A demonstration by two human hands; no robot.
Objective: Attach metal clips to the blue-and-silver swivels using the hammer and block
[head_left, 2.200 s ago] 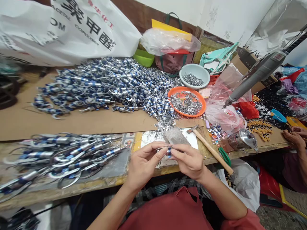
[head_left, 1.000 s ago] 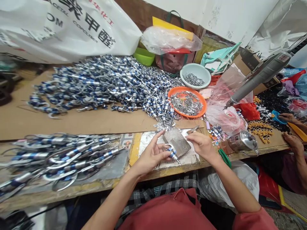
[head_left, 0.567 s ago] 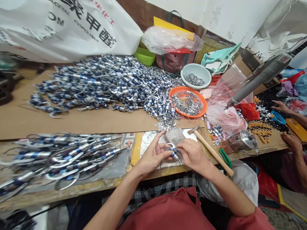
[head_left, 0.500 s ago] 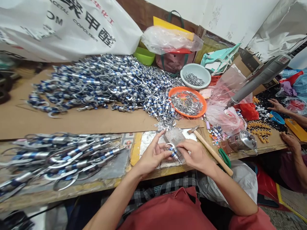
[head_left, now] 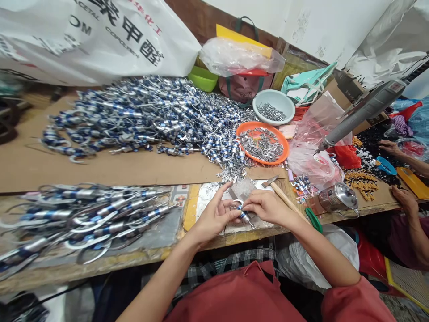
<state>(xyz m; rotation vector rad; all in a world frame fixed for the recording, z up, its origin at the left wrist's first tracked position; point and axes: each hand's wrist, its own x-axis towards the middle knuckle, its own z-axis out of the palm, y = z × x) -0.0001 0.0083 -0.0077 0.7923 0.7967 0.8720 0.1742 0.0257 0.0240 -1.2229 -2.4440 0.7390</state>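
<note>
My left hand (head_left: pixel 214 218) is closed on a small blue-and-silver cylindrical metal part (head_left: pixel 246 218), thumb and fingers pinching its side. The part has a curved silver piece at its upper end and a thin tip pointing down to the right. My right hand (head_left: pixel 270 206) is closed at the upper end of the same part, fingertips by the curved piece. Anything small between those fingertips is hidden. Just behind both hands a grey metal block (head_left: pixel 244 188) rests on a white patch of the bench. A hammer (head_left: pixel 270 181) lies to its right, its wooden handle partly behind my right forearm.
Similar blue-and-silver parts (head_left: pixel 150 116) are heaped at the back, with others (head_left: pixel 94 219) at left. An orange tray (head_left: pixel 285 156) and pale blue bowl (head_left: pixel 291 100) hold metal pieces. An electric screwdriver (head_left: pixel 365 112) hangs at right, above a lidded metal mug (head_left: pixel 335 199). Another person's hands (head_left: pixel 405 201) are far right.
My right hand has moved slightly left and up, closer to the part's curved end, and its forearm now covers more of the hammer handle. My left hand keeps its hold.
</note>
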